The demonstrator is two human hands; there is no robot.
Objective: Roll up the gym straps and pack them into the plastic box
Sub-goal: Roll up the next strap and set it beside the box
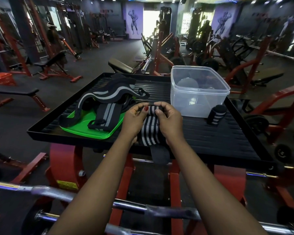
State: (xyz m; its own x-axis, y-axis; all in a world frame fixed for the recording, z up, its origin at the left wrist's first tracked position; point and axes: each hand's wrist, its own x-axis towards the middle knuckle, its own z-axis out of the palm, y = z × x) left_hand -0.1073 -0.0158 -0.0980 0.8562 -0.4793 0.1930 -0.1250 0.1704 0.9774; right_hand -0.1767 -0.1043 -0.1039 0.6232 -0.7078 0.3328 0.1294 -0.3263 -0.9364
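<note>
A black strap with white stripes lies across the front of the black tray, its tail hanging over the front edge. My left hand and my right hand both pinch its far end, which is curled into a small roll. The clear plastic box stands lidless at the back right. A finished rolled strap stands upright just right of the box. Several loose black and grey straps are piled at the left, partly on a green lid.
The tray sits on a red machine frame. Chrome barbells cross the foreground below my arms. Benches and red racks fill the gym floor behind. A red basket sits at the far left.
</note>
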